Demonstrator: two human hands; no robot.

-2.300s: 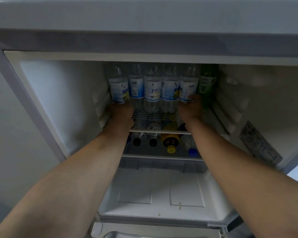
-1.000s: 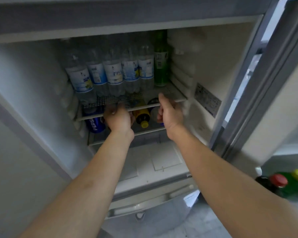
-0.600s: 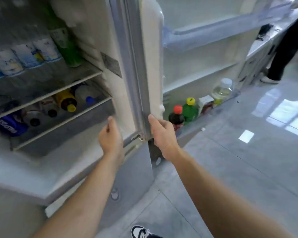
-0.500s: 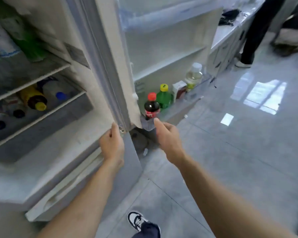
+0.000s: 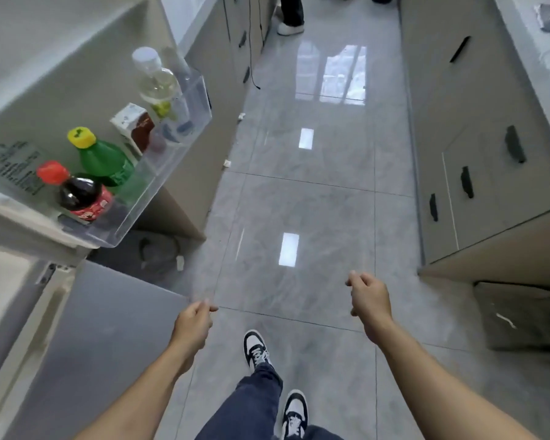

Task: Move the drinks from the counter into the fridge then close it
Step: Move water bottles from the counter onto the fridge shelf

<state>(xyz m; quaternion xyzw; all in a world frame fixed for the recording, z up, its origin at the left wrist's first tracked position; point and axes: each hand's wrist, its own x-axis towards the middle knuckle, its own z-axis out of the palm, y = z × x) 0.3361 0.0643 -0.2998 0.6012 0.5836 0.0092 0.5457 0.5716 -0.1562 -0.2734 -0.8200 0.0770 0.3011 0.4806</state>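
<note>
The open fridge door [image 5: 45,90] stands at the upper left. Its clear door bin [image 5: 146,192] holds a dark cola bottle with a red cap [image 5: 77,193], a green bottle with a yellow cap [image 5: 104,160], a small carton [image 5: 134,125] and a clear bottle with a white cap [image 5: 156,81]. My left hand [image 5: 192,322] hangs over the floor beside the grey lower fridge front [image 5: 86,338], fingers loosely curled, holding nothing. My right hand [image 5: 367,296] hovers over the tiles to the right, also loosely curled and empty. The fridge shelves are out of view.
A glossy grey tiled floor [image 5: 299,192] runs ahead between cabinets [image 5: 477,160] on the right and a counter run on the left. Another person's legs and shoe [image 5: 291,17] stand at the far end. My own feet [image 5: 256,347] are below. A dark box [image 5: 518,315] sits at the right.
My hands left the fridge shelf and came back out past the door edge, now both free over the floor. My view swung right and down from the fridge interior to the aisle.
</note>
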